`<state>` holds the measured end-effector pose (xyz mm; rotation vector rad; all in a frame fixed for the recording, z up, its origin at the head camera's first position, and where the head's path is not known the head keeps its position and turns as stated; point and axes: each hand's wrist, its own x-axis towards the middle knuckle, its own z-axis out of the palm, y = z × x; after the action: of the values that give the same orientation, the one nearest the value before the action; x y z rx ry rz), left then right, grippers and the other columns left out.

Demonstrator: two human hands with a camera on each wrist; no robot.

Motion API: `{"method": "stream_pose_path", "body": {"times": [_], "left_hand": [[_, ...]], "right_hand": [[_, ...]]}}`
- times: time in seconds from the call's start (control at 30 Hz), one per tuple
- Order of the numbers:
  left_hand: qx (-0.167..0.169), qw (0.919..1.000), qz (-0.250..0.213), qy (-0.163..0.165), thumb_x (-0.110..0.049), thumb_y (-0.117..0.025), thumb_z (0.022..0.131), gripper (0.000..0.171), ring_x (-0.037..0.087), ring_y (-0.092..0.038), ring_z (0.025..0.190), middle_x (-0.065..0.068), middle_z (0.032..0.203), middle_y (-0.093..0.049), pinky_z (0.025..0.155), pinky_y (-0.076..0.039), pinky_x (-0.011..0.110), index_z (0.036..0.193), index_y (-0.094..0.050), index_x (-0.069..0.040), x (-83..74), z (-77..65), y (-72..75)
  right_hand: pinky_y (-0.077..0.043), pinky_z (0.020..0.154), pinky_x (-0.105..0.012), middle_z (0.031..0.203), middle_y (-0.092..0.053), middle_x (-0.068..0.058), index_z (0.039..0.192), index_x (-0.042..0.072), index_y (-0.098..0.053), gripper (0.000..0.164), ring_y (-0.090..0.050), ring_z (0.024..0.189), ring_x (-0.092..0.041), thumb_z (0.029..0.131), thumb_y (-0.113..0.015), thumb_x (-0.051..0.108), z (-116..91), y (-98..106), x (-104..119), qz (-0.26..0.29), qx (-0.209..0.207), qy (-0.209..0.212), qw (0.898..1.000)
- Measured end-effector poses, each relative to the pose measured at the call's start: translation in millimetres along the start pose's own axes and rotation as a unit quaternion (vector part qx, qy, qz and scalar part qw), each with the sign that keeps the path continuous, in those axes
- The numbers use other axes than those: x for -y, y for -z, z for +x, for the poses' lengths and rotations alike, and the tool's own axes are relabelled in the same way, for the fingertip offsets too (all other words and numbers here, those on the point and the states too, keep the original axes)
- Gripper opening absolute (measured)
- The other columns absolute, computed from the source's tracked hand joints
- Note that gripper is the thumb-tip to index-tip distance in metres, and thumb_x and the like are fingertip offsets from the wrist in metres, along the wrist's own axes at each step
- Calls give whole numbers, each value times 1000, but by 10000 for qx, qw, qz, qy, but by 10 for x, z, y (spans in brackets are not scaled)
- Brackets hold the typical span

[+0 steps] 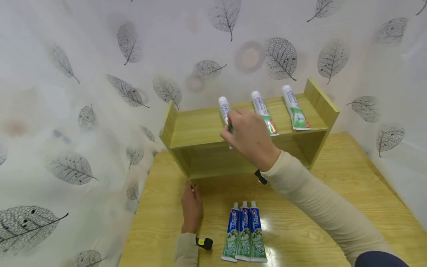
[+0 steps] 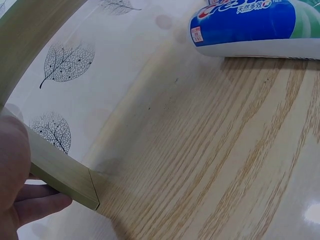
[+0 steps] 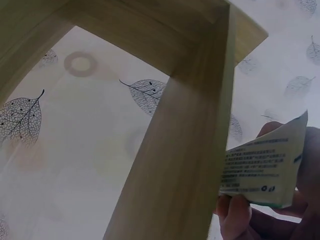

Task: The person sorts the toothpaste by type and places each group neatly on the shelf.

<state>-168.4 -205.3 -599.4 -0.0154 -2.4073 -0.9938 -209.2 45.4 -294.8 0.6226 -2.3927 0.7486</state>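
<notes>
My right hand [image 1: 251, 138] holds a white-and-green toothpaste tube [image 1: 224, 105] on the top board of a small wooden shelf [image 1: 197, 128]. In the right wrist view the fingers pinch the flat end of that toothpaste tube [image 3: 257, 172], whose printed back shows beside the board's edge. Two similar tubes, one in the middle [image 1: 260, 105] and one at the right [image 1: 295, 109], lie on the same board, caps toward the wall. My left hand [image 1: 191, 207] grips the lower front corner of the shelf's left side panel [image 2: 70, 182], fingers on one side of it.
Three blue-and-green toothpaste tubes [image 1: 244, 233] lie side by side on the wooden table [image 1: 156, 222], in front of the shelf. The wall [image 1: 186, 44] with its leaf pattern rises close behind the shelf and along both sides.
</notes>
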Motion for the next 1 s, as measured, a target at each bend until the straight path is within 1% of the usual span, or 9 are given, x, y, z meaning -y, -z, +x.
{"method": "stream_pose_path", "body": {"times": [0.17,0.27,0.37,0.53,0.63,0.7,0.8,0.9,1.0], "left_hand": [[-37,10000,43,-2,-4,-57,112,5,20,-63,70,18,90,-70,59,-51,32,116,-58,0,12,-21,-7],[-58,10000,62,-26,-2,-58,111,7,26,-68,75,22,95,-73,62,-54,37,118,-59,-1,17,-28,-7],[-73,9999,110,-60,-1,-60,110,8,28,-69,76,22,96,-73,63,-55,39,119,-59,-1,28,-29,-12],[-48,9999,98,-17,-1,-60,110,9,24,-67,74,21,96,-73,62,-53,36,119,-58,-1,42,-23,-22],[12,9999,26,156,-2,-59,111,9,22,-65,72,20,96,-73,60,-51,33,120,-59,-1,26,-23,-15],[29,9997,-6,240,-3,-59,111,8,21,-64,71,20,95,-73,59,-51,32,120,-59,-1,18,-21,-12],[3,9997,12,251,-2,-59,111,8,22,-65,72,19,94,-73,60,-52,33,119,-59,-1,18,-15,-20],[-40,9998,58,172,-2,-60,111,7,24,-66,73,19,94,-73,62,-53,35,118,-59,-1,23,-12,-29],[-78,9999,60,81,-2,-59,111,6,22,-65,70,18,91,-72,59,-52,33,116,-58,-1,31,-8,-27]], "right_hand": [[-46,56,-34,74,-66,-12,85,1,-67,8,-53,61,-21,91,-73,3,155,-139,-41,-119,33,-128,9998],[-50,57,-36,75,-67,-12,85,1,-68,9,-55,62,-22,91,-74,5,203,-206,-73,-281,63,-218,9993],[-52,58,-37,75,-68,-12,85,1,-68,11,-56,63,-23,92,-75,6,220,-242,-102,-447,125,-287,9985],[-54,60,-38,79,-69,-13,91,0,-69,11,-59,66,-25,97,-72,10,218,-245,-110,-579,355,-366,9970],[-55,64,-40,82,-69,-15,96,-1,-71,16,-62,72,-29,101,-68,13,185,-237,-90,-601,515,-349,9963],[-57,69,-42,84,-70,-16,96,-2,-71,19,-64,78,-32,103,-66,15,154,-239,-84,-579,527,-293,9965],[-59,81,-47,94,-74,-20,101,-3,-73,22,-68,90,-37,104,-66,17,101,-233,-84,-480,370,-157,9980],[-60,88,-49,107,-77,-24,108,-5,-75,24,-69,99,-40,103,-70,18,19,-214,-96,-394,-72,98,9992],[-60,89,-49,112,-78,-24,112,-5,-75,25,-69,101,-39,100,-74,17,-103,-179,-99,-351,-551,474,9967]]}}
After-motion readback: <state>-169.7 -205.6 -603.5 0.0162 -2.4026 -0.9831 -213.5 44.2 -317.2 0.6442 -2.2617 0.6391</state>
